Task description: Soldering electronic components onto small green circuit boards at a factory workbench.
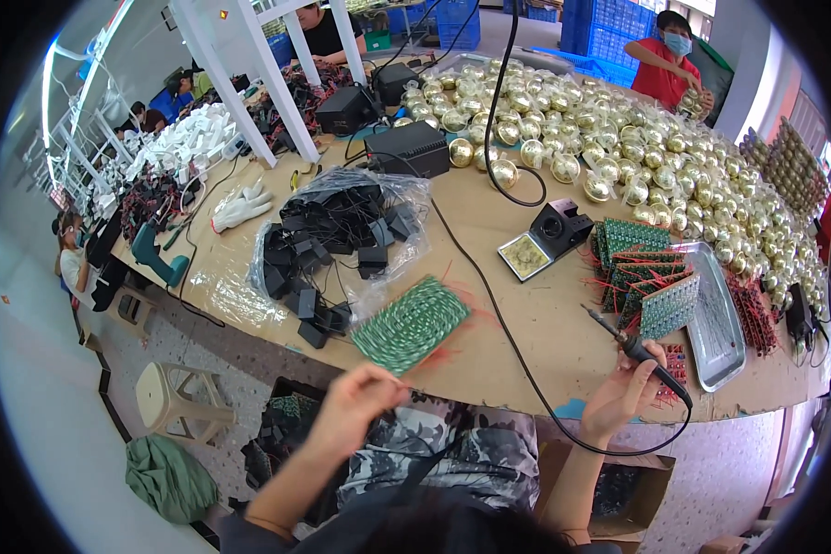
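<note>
My right hand grips a soldering iron by its dark handle, the tip pointing up and left over the table. A green circuit board panel lies in front of me, smeared by motion, with blurred red wires at its right and lower edges. At its near edge is my left hand, fingers pinched together; what lies between them is hidden. To the right, several green boards with red wires are stacked, a paler board panel leaning in front.
A soldering iron stand sits mid-table. Black boxes with leads fill a plastic bag at left. A metal tray stands at right. Gold balls cover the far right. The iron's cable crosses the table. A person works opposite.
</note>
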Tool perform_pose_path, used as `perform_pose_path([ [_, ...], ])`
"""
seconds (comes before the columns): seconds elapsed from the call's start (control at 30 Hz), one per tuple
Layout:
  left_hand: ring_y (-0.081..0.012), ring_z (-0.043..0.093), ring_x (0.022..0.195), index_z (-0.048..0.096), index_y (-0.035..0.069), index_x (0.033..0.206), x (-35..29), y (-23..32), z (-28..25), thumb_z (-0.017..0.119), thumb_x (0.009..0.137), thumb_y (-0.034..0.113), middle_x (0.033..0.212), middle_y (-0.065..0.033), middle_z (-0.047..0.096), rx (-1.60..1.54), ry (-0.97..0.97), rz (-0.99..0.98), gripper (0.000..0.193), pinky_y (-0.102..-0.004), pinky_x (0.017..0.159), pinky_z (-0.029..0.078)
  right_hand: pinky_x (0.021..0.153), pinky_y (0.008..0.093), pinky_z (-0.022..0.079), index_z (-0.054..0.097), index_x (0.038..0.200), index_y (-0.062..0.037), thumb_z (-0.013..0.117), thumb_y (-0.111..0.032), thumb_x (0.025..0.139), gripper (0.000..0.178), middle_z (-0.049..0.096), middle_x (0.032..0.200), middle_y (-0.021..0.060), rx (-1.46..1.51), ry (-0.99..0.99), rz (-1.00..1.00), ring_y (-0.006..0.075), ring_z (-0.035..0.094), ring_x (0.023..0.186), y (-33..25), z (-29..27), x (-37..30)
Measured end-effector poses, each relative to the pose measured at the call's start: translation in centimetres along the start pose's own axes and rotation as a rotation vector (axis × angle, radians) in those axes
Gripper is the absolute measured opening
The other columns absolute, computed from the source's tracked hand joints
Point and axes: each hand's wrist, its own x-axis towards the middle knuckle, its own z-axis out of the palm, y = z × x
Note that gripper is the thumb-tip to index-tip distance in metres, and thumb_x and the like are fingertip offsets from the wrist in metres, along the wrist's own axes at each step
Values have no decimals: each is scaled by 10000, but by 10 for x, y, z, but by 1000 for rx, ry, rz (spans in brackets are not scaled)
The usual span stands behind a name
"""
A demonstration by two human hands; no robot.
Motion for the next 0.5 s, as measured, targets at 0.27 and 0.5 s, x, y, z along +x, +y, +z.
perform_pose_path([
  [0.27,-129,632,826,632,-15,982,-20,-19,27,614,956,9,1253,-108,448,507,135,159,39,-244,663,559,730,253,384,538,1121,-33,588,-308,1020,297,475,1041,45,-229,-262,18,108,438,824,5,19,-36],
  [0.5,-110,627,631,608,-21,983,17,3,2,611,959,20,1268,-165,583,724,237,257,48,-230,567,506,713,241,372,557,1097,-28,622,-297,1001,292,470,1065,43,-231,-294,65,111,438,830,12,19,-39],
])
